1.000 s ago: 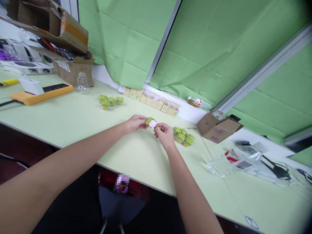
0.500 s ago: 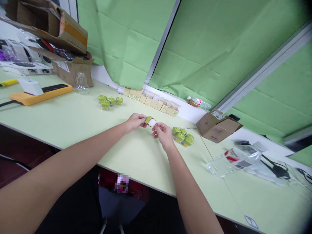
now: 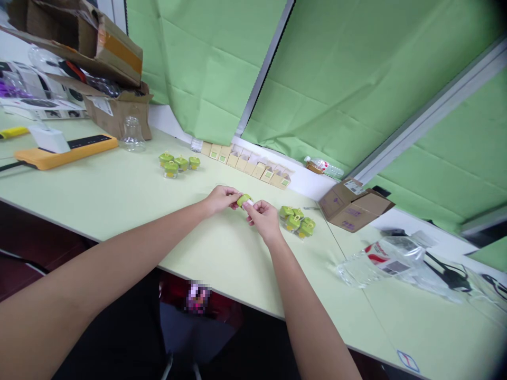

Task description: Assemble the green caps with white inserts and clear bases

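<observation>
Over the middle of the table (image 3: pixel 222 243), my left hand (image 3: pixel 222 199) pinches a small green lid (image 3: pixel 243 199) between thumb and fingers. My right hand (image 3: pixel 263 214) is closed at the lid's right side, thumb and fingertips on a small whitish piece (image 3: pixel 250 202) that sits against the lid's inner side. My fingers cover most of that piece. Just right of my right hand stands a group of small clear containers with green lids (image 3: pixel 293 219), yellow showing inside. A second group of the same green-lidded containers (image 3: pixel 171 169) stands farther back on the left.
A row of small tan boxes (image 3: pixel 249 164) lines the back edge. Left are an orange power strip (image 3: pixel 79 153), a clear plastic cup (image 3: pixel 133 136) and cardboard boxes (image 3: pixel 119 113). Right are a carton (image 3: pixel 352 206), a large clear bottle (image 3: pixel 380 258) and a lying drink bottle (image 3: pixel 322 167).
The lid has tilted, so its green outside shows more and the whitish piece less. My right fingers have moved slightly left onto the piece.
</observation>
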Demonstrator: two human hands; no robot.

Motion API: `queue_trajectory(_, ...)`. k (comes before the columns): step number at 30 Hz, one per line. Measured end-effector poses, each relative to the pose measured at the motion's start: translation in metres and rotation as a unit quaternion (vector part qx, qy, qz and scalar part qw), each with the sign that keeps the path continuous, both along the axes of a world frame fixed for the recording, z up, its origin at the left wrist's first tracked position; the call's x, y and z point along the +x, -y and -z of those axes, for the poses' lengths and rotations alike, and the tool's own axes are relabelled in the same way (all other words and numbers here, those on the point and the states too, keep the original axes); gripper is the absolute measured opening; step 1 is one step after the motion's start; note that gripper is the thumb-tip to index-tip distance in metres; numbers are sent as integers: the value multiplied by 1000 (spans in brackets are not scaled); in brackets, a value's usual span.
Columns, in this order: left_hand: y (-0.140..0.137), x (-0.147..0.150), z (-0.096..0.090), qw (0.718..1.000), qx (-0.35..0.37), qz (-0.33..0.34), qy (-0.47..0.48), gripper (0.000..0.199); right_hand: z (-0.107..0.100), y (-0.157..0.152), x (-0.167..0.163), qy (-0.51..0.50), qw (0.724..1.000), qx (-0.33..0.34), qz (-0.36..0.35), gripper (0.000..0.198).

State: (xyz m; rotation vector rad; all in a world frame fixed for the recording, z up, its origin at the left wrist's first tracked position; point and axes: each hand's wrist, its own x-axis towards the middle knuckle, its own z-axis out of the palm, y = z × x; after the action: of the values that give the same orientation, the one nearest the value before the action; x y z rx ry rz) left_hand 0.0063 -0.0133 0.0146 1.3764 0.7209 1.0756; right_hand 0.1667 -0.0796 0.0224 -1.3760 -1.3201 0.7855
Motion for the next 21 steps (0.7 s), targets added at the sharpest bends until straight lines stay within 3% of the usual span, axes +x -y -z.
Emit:
queue_trajectory(9,-4,1,4,1000,-2,11,24,26,-1,0,-1,-39,999,13,14,50)
queue_trajectory(21,-6,3,7,1000,18,-1,15,28,-11,3,-4,-90,995,-30,25,39)
